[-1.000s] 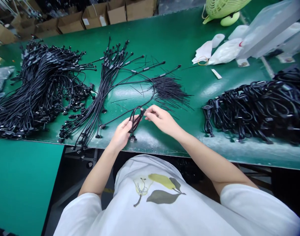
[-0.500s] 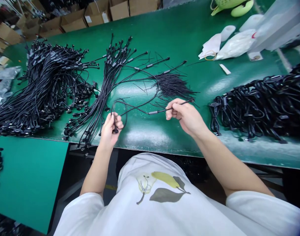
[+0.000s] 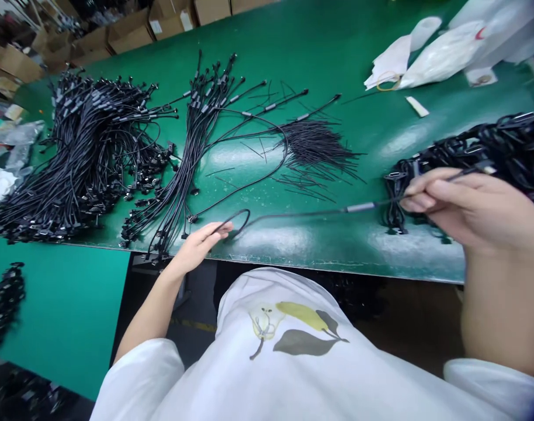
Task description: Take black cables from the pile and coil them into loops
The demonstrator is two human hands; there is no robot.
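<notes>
— Black cable (image 3: 302, 213), and I've got it stretched low over the green counter (image 3: 337, 35), one end to each hand!
— Which hand has the real grip?
— My right hand (image 3: 472, 204): thumb and fingers pressed together, pinching the cable just behind its tip, out over the heap of bundled cables (image 3: 503, 146) on the right.
— And the left?
— My left hand (image 3: 201, 242) is at the counter's near edge, fingers long and close together, tips on the small loop (image 3: 238, 217) at the cable's other end. Whether they nip it, I can't tell.
— Anything on the line itself?
— One grey sleeve (image 3: 359, 207), close to the right hand.
— What's behind it?
— Thin black ties (image 3: 319, 146) scattered just beyond the cable. A fan of loose cables (image 3: 192, 134) reaches the near edge by my left hand, with a big tangled pile (image 3: 74, 146) further left. White plastic bags (image 3: 442, 52) lie at the far right, cardboard boxes (image 3: 135, 35) past the counter.
</notes>
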